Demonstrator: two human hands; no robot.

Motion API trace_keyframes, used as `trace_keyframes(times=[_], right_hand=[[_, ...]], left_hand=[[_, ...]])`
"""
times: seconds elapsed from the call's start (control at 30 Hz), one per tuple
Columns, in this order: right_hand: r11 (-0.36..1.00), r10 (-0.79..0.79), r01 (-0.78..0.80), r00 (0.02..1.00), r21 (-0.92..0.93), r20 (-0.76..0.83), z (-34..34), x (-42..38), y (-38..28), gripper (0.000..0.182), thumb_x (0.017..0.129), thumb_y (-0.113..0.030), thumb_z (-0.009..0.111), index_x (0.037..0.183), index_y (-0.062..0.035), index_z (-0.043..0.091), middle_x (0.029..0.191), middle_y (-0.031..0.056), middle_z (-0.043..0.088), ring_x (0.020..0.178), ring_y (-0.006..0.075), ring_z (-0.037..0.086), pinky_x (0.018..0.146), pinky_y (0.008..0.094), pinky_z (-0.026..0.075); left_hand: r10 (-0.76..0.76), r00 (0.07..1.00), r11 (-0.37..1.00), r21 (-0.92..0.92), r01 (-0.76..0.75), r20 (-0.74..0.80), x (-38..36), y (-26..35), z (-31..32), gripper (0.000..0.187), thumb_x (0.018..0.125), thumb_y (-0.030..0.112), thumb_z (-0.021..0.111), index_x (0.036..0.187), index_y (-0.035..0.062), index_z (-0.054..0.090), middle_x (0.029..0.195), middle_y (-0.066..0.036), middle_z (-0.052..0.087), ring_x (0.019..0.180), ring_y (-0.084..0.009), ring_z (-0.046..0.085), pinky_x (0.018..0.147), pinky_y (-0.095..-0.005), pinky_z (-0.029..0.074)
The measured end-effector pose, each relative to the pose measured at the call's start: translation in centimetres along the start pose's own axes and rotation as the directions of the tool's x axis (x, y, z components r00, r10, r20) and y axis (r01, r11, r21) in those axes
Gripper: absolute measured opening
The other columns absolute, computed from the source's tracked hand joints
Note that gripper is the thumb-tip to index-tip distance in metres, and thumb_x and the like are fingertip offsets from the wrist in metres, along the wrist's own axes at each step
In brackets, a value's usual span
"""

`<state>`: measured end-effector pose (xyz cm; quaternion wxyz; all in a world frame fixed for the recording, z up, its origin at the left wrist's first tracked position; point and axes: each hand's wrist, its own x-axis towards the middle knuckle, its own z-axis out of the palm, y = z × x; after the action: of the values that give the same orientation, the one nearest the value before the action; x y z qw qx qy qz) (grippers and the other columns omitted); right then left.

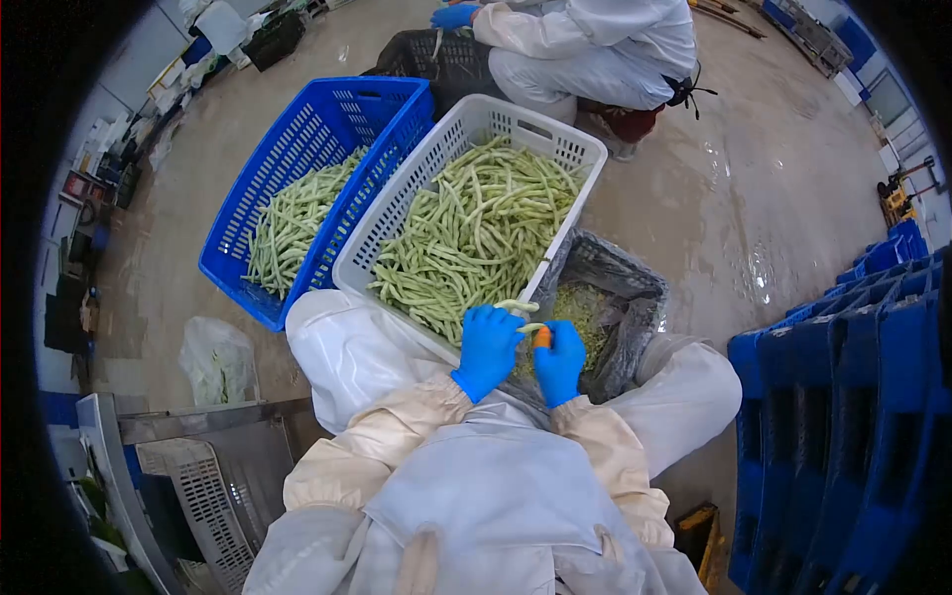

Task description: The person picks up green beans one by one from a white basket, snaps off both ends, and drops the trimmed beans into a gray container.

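Observation:
My left hand [487, 351], in a blue glove, is closed around green beans [518, 305] whose ends stick out past its fingers toward the right. Beside it my right hand [560, 361], also blue-gloved, has its fingers closed at the end of one bean. A small orange piece [542, 338] shows at the right thumb; whether it is worn or held I cannot tell. Just beyond my hands, a white crate [362, 260] full of green beans leans between my knees. Under my right hand stands a bin lined with dark plastic [635, 288], with small green scraps [580, 312] inside.
A blue crate [230, 223] with more beans adjoins the white one on the left. Ahead, a person in white [595, 55] with blue gloves crouches by a black crate [421, 59]. Blue pallets [843, 416] stand at right; a clear bag [216, 359] lies on the wet floor at left.

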<state>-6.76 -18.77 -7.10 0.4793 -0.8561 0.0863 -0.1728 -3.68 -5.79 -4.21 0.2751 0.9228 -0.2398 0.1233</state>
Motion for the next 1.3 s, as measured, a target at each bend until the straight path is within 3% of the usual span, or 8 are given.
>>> trace_keyframes(times=[0.23,0.33,0.4,0.6,0.83,1.1,1.27,1.3], right_hand=[[0.851,-0.230,0.280,0.959,-0.444,0.164,-0.4,0.5,-0.7,0.016,0.070,-0.010,0.059,0.083,-0.0047,0.052,0.077,0.0130,0.049,0.074,0.0316,0.049,0.066,0.0424,0.036],[0.926,-0.233,0.256,0.966,-0.277,0.115,-0.4,0.2,-0.7,0.011,0.074,-0.009,0.058,0.083,-0.0032,0.054,0.077,0.0112,0.053,0.072,0.0273,0.052,0.066,0.0379,0.039],[0.918,-0.012,-0.116,0.948,0.378,0.319,-0.8,0.4,-0.3,0.010,0.079,-0.008,0.058,0.086,-0.0014,0.058,0.077,0.0094,0.056,0.072,0.0194,0.054,0.067,0.0310,0.042],[0.895,-0.145,-0.182,0.744,0.406,0.652,-1.9,1.0,-2.2,0.012,0.081,-0.007,0.058,0.092,-0.0018,0.060,0.078,0.0045,0.058,0.073,0.0101,0.052,0.066,0.0279,0.043],[0.834,-0.091,-0.294,0.761,0.467,0.642,-0.9,0.6,-0.8,0.012,0.083,-0.007,0.055,0.091,0.0001,0.061,0.081,0.0053,0.061,0.077,0.0113,0.056,0.069,0.0255,0.045],[0.740,-0.063,-0.464,0.672,0.486,0.738,-2.3,0.6,-1.8,0.012,0.082,-0.008,0.056,0.090,0.0004,0.061,0.083,0.0050,0.060,0.076,0.0116,0.055,0.070,0.0260,0.045],[0.444,0.207,-0.468,0.883,0.764,0.420,-5.8,3.3,0.7,0.009,0.082,-0.010,0.058,0.085,-0.0015,0.060,0.077,0.0060,0.058,0.069,0.0132,0.053,0.062,0.0274,0.044],[0.440,0.208,-0.473,0.881,0.763,0.426,-6.4,3.7,2.6,0.009,0.082,-0.010,0.058,0.085,-0.0015,0.060,0.077,0.0060,0.058,0.069,0.0132,0.053,0.062,0.0274,0.044]], left_hand=[[0.156,0.981,0.986,0.044,-0.162,0.113,1.1,-2.0,-1.8,0.020,0.068,0.013,0.061,0.088,0.0152,0.061,0.081,-0.004,0.055,0.080,-0.0238,0.049,0.074,-0.0388,0.035],[0.178,0.960,0.979,-0.133,-0.152,0.216,2.3,-2.8,-4.1,0.021,0.070,0.010,0.060,0.090,0.0146,0.063,0.079,-0.005,0.056,0.076,-0.0238,0.051,0.071,-0.0365,0.037],[0.171,0.941,0.955,-0.285,-0.085,0.292,2.0,-4.5,-4.6,0.021,0.071,0.009,0.060,0.092,0.0132,0.065,0.078,-0.006,0.057,0.074,-0.0239,0.052,0.071,-0.0353,0.039],[0.294,0.808,0.498,-0.803,0.326,0.511,0.7,-5.9,-5.4,0.015,0.079,0.005,0.060,0.093,0.0033,0.064,0.082,-0.007,0.057,0.080,-0.0191,0.054,0.074,-0.0296,0.042],[-0.332,0.764,0.119,-0.779,0.616,0.553,-0.6,-4.5,-3.7,0.018,0.088,0.017,0.052,0.088,0.0011,0.060,0.082,-0.002,0.056,0.071,-0.0089,0.052,0.065,-0.0218,0.042],[-0.595,0.702,-0.353,-0.912,0.207,0.390,0.4,-7.7,-5.2,0.017,0.085,0.023,0.054,0.087,0.0067,0.055,0.079,-0.001,0.053,0.070,-0.0105,0.051,0.062,-0.0237,0.044],[-0.657,0.675,0.594,-0.782,0.189,-0.336,3.7,-19.1,-19.0,0.018,0.087,0.024,0.052,0.092,0.0084,0.059,0.080,0.001,0.056,0.072,-0.0096,0.052,0.063,-0.0235,0.043],[-0.759,0.589,0.410,-0.907,0.101,-0.278,4.5,-21.9,-21.6,0.019,0.087,0.020,0.052,0.093,0.0036,0.060,0.082,-0.002,0.057,0.075,-0.0112,0.053,0.068,-0.0257,0.044]])
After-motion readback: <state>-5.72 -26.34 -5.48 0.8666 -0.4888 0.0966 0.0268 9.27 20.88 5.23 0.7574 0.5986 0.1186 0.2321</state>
